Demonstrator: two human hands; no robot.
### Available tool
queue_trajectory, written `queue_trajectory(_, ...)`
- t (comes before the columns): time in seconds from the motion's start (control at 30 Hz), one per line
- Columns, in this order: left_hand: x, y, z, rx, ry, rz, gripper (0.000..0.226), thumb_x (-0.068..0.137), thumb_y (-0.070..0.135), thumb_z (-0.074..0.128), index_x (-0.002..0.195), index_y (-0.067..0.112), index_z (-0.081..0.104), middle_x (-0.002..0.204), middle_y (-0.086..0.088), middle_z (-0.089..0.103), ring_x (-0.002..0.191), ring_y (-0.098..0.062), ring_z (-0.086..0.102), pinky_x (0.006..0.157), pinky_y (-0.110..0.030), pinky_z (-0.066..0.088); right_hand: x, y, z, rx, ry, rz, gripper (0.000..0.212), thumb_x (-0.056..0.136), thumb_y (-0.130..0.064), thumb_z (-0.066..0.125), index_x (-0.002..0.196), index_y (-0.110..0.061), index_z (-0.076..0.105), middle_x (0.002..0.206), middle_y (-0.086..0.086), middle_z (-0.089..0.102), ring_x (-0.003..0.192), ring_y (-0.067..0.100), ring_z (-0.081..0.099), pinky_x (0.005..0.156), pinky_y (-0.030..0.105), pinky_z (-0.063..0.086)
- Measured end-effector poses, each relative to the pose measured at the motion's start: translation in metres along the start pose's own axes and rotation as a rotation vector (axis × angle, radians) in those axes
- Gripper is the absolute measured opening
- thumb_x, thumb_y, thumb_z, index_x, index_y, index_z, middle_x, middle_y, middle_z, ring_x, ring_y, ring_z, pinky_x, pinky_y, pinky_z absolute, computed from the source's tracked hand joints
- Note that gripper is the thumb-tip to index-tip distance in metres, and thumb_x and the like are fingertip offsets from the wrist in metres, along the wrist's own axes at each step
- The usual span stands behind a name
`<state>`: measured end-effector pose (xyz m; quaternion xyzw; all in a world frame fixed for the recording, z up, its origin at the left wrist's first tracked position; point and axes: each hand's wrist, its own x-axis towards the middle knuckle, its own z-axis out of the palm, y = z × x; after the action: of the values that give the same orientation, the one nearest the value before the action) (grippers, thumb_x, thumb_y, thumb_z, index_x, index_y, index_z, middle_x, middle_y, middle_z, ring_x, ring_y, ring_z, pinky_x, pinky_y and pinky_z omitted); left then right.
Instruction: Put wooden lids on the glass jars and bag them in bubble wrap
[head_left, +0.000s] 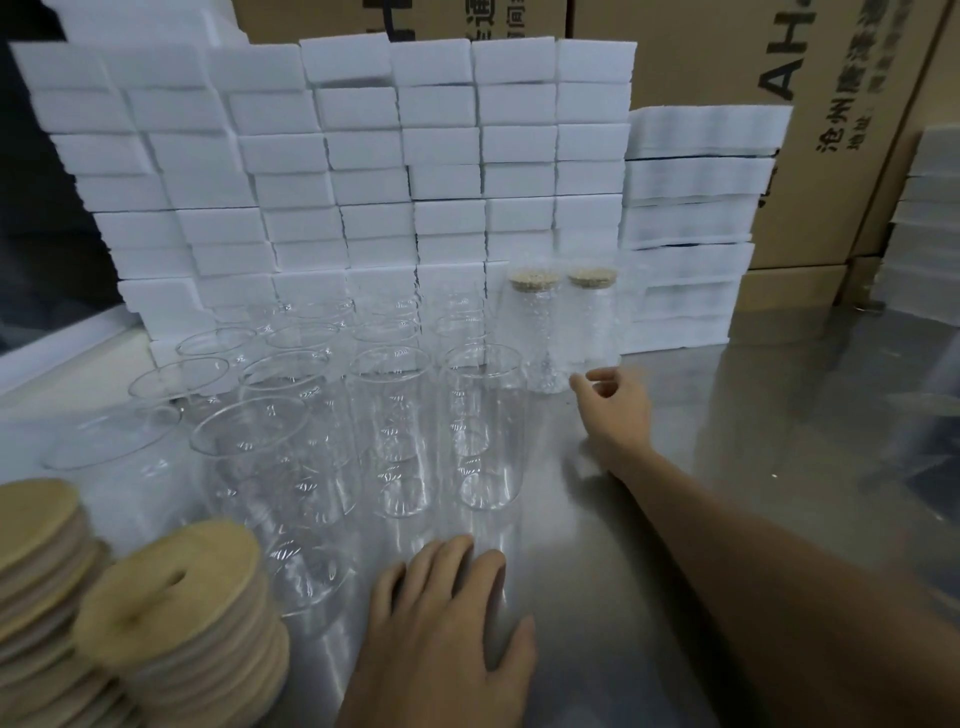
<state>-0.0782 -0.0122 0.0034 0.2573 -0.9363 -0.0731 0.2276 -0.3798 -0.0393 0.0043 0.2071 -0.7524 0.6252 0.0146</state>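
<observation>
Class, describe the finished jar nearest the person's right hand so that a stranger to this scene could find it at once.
Start at the wall of stacked white foam blocks behind the steel table. At its foot, right of the open clear glass jars, stand two bubble-wrapped jars. Take the right-hand wrapped jar with a wooden lid, closest to the right hand.

On the steel counter (727, 467) stand open glass jars (395, 415) and two wrapped jars (566, 332) with lids. The right hand (615, 410) is near these; the left hand (447, 618) lies flat beside the lid stacks (176, 613)
</observation>
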Motion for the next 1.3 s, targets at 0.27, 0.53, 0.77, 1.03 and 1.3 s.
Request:
queue_trajectory(0.27, -0.004, -0.009, 0.006, -0.027, -0.016, -0.003, 0.056, 0.078, 0.069, 0.027, 0.122, 0.039, 0.046, 0.137, 0.025, 0.037, 0.133, 0.003, 0.022, 0.102, -0.02, 0.007, -0.109, -0.042, -0.012, 0.322, -0.083, 0.029, 0.018, 0.098, -0.025, 0.064, 0.088, -0.01, 0.063, 0.084, 0.002, 0.064, 0.087, 0.02, 0.064, 0.082, 0.034, 0.051)
queue_trajectory(0.53, 0.0, -0.013, 0.003, -0.196, 0.057, -0.112, 0.041, 0.083, 0.052, 0.06, 0.118, 0.03, 0.056, 0.116, 0.016, 0.054, 0.11, -0.009, 0.05, 0.094, -0.023, 0.028, -0.159, -0.054, -0.008, 0.27, -0.262, -0.023, 0.068, 0.086, -0.048, 0.076, 0.142, -0.026, 0.044, 0.134, -0.007, 0.05, 0.123, 0.009, 0.049, 0.104, 0.031, 0.04)
queue_trajectory(0.77, 0.003, -0.014, 0.0, -0.364, 0.1, -0.199, 0.037, 0.077, 0.044, 0.065, 0.107, 0.023, 0.061, 0.102, 0.012, 0.06, 0.098, -0.012, 0.058, 0.094, -0.037, 0.046, -0.155, -0.049, -0.002, 0.189, -0.257, -0.091, 0.094, 0.077, -0.055, 0.082, 0.151, -0.03, 0.032, 0.142, -0.008, 0.044, 0.131, 0.011, 0.045, 0.109, 0.037, 0.04)
queue_trajectory(1.03, 0.003, -0.021, -0.002, -0.561, 0.133, -0.289, 0.011, 0.08, 0.028, 0.072, 0.089, 0.024, 0.067, 0.09, 0.01, 0.067, 0.081, 0.003, 0.062, 0.071, -0.005, 0.042, -0.181, -0.069, -0.012, 0.106, 0.096, -0.623, 0.045, 0.085, -0.023, 0.07, 0.123, -0.004, 0.055, 0.117, -0.001, 0.05, 0.11, 0.024, 0.054, 0.095, 0.05, 0.048)
queue_trajectory(1.3, -0.013, -0.011, -0.017, -0.406, 0.386, -0.15, 0.023, 0.083, 0.018, 0.064, 0.064, 0.025, 0.052, 0.059, 0.009, 0.059, 0.06, -0.01, 0.057, 0.052, -0.011, 0.034, -0.209, -0.174, 0.001, -0.151, -0.549, -1.1, 0.039, 0.1, -0.016, 0.054, 0.14, -0.016, 0.055, 0.141, 0.0, 0.054, 0.074, 0.006, 0.059, 0.076, 0.042, 0.053)
